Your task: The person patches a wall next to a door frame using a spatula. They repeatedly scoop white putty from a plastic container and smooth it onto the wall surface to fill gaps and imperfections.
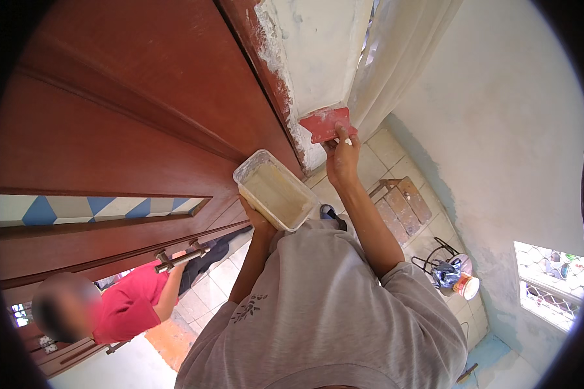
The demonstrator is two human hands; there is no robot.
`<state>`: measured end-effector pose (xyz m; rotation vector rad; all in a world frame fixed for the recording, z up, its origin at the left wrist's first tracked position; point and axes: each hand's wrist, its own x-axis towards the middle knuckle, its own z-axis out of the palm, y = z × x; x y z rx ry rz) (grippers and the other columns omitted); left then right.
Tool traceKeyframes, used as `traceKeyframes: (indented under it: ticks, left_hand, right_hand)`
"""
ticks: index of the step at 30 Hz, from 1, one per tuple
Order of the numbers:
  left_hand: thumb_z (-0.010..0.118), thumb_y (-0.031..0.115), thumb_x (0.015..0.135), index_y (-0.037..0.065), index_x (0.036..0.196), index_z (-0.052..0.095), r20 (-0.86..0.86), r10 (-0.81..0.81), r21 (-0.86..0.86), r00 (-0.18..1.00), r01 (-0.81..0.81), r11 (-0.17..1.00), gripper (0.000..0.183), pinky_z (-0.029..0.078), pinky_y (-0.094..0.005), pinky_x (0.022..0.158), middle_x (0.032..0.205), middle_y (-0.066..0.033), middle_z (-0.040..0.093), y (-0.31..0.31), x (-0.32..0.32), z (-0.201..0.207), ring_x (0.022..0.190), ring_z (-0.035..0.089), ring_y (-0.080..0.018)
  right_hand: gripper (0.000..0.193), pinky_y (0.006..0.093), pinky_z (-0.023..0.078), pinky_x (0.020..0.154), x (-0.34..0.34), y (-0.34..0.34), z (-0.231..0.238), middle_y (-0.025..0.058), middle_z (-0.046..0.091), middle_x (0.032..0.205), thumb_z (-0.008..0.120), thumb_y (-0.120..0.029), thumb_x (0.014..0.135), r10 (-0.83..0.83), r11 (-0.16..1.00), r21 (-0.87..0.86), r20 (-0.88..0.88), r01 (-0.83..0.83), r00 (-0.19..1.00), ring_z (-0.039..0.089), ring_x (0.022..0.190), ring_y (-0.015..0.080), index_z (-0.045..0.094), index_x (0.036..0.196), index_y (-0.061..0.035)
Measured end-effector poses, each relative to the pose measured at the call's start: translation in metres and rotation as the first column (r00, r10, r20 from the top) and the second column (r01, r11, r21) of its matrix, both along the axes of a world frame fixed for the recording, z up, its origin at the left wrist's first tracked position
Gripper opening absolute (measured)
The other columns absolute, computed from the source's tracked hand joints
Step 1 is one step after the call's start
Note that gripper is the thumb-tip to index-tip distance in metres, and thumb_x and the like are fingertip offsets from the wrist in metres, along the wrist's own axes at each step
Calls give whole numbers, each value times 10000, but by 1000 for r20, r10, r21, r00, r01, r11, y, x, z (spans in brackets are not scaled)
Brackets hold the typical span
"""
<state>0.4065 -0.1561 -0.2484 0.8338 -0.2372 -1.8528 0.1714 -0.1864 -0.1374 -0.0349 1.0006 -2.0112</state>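
Note:
My left hand (259, 217) is closed round the near side of a clear rectangular plastic tub (291, 212), which has pale, wet-looking paste smeared over its bottom and walls. Out ahead and to the right, my right hand (344, 152) grips a flat red plastic spreader (328, 124). The spreader lies against or very close to the white wall strip (311, 58) beside the door frame; I cannot tell whether it touches. White paste marks my right fingers. Rough white filler (276, 55) runs along the joint between frame and wall.
A brown-red door (143, 123) with a metal handle (175, 258) fills the left. A person in a red shirt (133, 298) stands beyond it. On the tiled floor are a worn wooden stool (402, 207) and a seat holding a bucket (466, 286). A pale curtain (402, 58) hangs ahead.

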Motion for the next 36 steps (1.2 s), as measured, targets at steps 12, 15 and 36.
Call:
traceKeyframes:
  ticks: [12,15,36]
  left_hand:
    - [204,738,1034,181,1592,359,-35,-7,-58,999,5,998,804,381,-485,1196,1598,-92,430,7,5,-8,1429,457,-328]
    - [223,744,1030,181,1590,360,32,20,-49,999,-19,999,806,391,-484,1189,1597,-93,432,14,7,-1,1428,458,-326]
    - [246,777,1009,171,1587,360,93,66,-4,993,-66,998,846,413,-476,1173,1589,-102,433,40,8,-12,1415,463,-331]
  right_hand:
    - [166,357,587,841,-24,24,16,83,709,1028,609,-146,1010,8,994,-113,-8,-9,1000,700,899,201,603,1139,-40]
    - [177,349,594,809,-37,37,-9,85,709,1048,612,-143,1007,-18,998,-65,7,18,1000,702,903,197,614,1147,-36]
    - [234,377,612,816,-10,-8,-147,93,700,1032,623,-212,1049,91,983,173,-179,-60,980,702,890,201,613,1145,1]
